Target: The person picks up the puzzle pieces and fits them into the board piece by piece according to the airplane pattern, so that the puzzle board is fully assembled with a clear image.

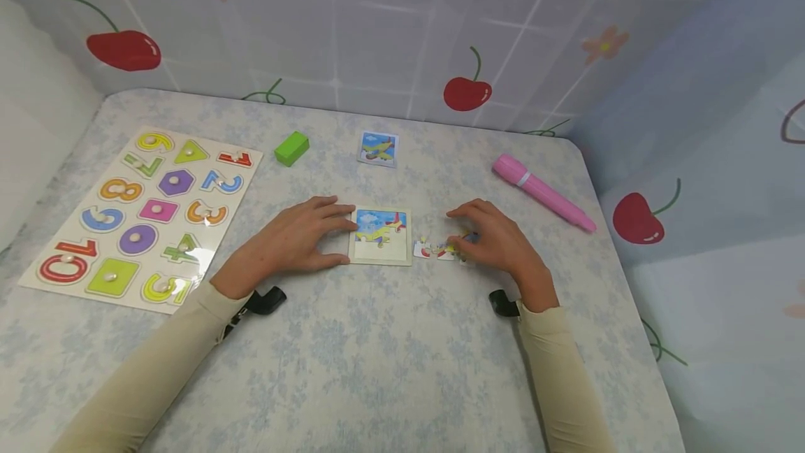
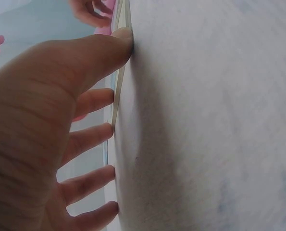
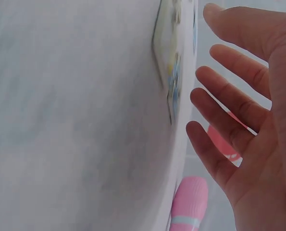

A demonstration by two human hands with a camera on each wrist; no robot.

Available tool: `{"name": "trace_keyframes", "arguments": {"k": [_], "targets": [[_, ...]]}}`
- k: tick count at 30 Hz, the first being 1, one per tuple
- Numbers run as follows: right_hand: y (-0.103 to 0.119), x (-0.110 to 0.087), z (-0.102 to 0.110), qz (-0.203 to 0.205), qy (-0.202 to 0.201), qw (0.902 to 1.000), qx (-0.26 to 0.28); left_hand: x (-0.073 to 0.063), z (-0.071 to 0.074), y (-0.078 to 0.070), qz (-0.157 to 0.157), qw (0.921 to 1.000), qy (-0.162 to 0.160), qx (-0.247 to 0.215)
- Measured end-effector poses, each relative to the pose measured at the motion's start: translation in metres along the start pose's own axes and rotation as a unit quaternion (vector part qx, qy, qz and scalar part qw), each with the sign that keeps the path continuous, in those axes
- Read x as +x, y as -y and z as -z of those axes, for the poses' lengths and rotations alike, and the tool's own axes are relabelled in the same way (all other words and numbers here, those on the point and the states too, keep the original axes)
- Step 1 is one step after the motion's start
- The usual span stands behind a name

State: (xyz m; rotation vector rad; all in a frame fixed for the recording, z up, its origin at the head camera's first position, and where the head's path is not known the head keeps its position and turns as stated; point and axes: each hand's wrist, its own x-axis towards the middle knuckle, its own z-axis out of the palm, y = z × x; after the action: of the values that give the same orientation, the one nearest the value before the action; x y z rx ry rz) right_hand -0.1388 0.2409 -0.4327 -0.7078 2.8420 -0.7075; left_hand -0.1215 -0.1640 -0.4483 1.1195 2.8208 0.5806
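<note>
The puzzle tray [image 1: 390, 254], partly filled, lies at the centre of the head view. The left hand [image 1: 300, 238], fingers extended and spread, touches its left edge and lower left corner without curling round it, apparently to steady it. Loose pieces [image 1: 424, 249] lie just right of the tray, presumably for easy reach. Above them, the right hand [image 1: 495, 240] holds nothing visible, thumb and fingers well apart. The picture card [image 1: 379, 149], upper centre, probably serves as reference. The right hand partly covers the pieces, preventing a count; both wrist views show the tray nearly edge-on, its picture unreadable.
</note>
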Motion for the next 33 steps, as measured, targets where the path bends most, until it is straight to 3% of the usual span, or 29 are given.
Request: {"name": "trace_keyframes", "arguments": {"k": [5, 18, 33], "targets": [[-0.008, -0.006, 0.002, -0.014, 0.001, 0.9999, 0.001, 0.0, 0.0, 0.0, -0.002, 1.0, -0.003, -0.003], [-0.027, -0.024, 0.009, 0.003, -0.007, 0.9998, 0.018, 0.001, 0.001, -0.001, 0.007, 0.9999, 0.009, -0.006], [-0.03, -0.024, 0.011, 0.004, 0.01, 0.9999, 0.006, 0.0, 0.0, -0.001, 0.004, 1.0, 0.003, -0.007]]}}
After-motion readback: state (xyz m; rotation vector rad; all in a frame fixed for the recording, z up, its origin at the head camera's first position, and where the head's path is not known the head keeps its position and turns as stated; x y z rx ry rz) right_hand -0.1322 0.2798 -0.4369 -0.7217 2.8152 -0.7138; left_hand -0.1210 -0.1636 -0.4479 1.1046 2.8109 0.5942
